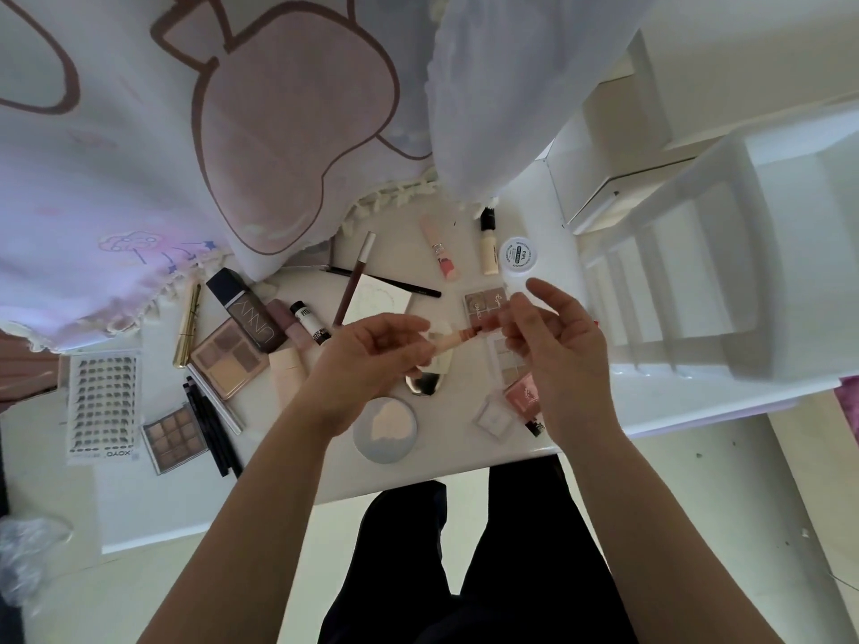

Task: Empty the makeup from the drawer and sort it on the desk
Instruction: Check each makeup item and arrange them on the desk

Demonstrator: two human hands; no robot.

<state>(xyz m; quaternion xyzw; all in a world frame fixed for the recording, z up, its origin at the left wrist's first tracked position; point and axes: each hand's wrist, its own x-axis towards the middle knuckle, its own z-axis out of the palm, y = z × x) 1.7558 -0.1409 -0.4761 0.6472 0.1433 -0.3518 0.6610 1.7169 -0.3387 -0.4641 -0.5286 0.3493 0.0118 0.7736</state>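
At frame centre a lip tube (458, 339) was pinched at its pale end by the left hand (367, 360) and at its reddish end by the right hand (558, 360), probably for checking before sorting among makeup (230, 360) spread on the desk (441, 471) beside the emptied-looking drawer (743, 281).

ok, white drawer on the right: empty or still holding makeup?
Empty in the part shown: the white drawer shows only bare walls and floor. Its right end is cut off by the frame edge.
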